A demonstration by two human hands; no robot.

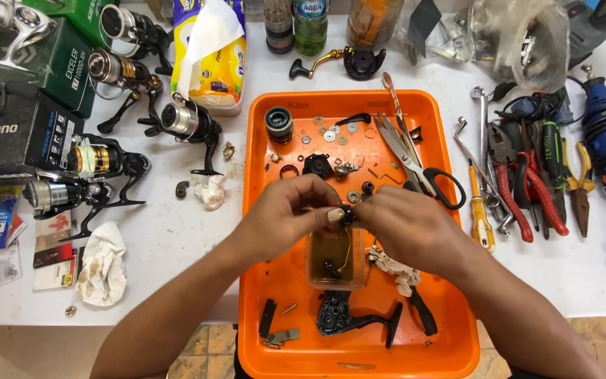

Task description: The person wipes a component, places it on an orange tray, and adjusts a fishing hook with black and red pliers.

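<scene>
Clearly both hands meet over the orange tray (254, 210), left hand (285, 214) and right hand (405, 224) pinching one small black part (347, 216) between fingertips, right above the tub (336, 263) of brown liquid so drips land inside. Washers (331, 133) and scissors (415, 165) lie at the tray's far end; reels (92, 161) wait left of it on the tabletop (177, 238).

White worktable (177, 238), evenly lit, brown and tan tiled floor (208, 344) showing below its front edge
</scene>
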